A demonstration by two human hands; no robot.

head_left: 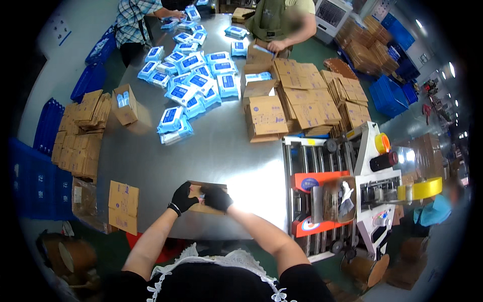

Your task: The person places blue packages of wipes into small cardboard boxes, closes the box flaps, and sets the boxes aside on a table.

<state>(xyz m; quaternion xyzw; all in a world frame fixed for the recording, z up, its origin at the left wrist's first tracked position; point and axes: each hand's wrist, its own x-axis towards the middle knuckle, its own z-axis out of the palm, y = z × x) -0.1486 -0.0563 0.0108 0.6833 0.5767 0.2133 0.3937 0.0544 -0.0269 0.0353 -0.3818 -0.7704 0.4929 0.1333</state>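
At the near edge of the metal table, my gloved left hand grips the left side of a brown cardboard carton. My right hand, also in a black glove, is over the carton's right part; motion smears its fingers. Between the hands, a small pinkish patch shows on or in the carton, too small to make out. To the left of my left hand, a flattened carton lies at the table's edge. Farther up the table, blue-and-white wipe packs form a loose pile.
A roller conveyor with a tape sealing machine adjoins the table on the right. Stacked flat cartons and a closed carton stand beyond it. An open carton holds packs at left. Two people work at the far end.
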